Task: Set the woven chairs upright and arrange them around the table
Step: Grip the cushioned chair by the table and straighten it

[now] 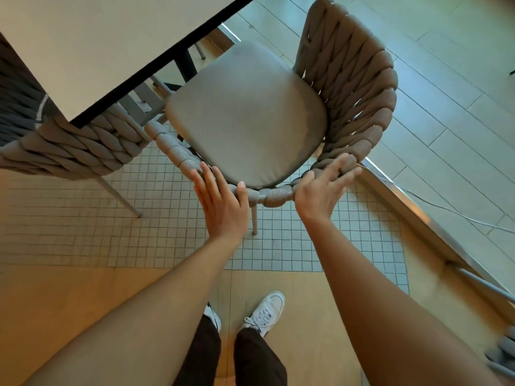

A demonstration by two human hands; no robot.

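Floor [69, 238]: small square tiles under the chairs, wood-look boards nearer the person, pale planks at right.
Table [92, 43]: pale top, dark edge, nothing seen on the visible part.
On floor: 2 woven chairs [250, 115] [72, 149] upright, 2 white shoes [264, 313], thin cable [446, 210].

Two woven chairs [278, 107] – one table [97, 37]

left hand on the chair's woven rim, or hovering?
Touching. In the head view the left hand lies open on the woven chair: its thumb presses on the wrapped front rim and its fingers overlap the rim, with no gap showing.
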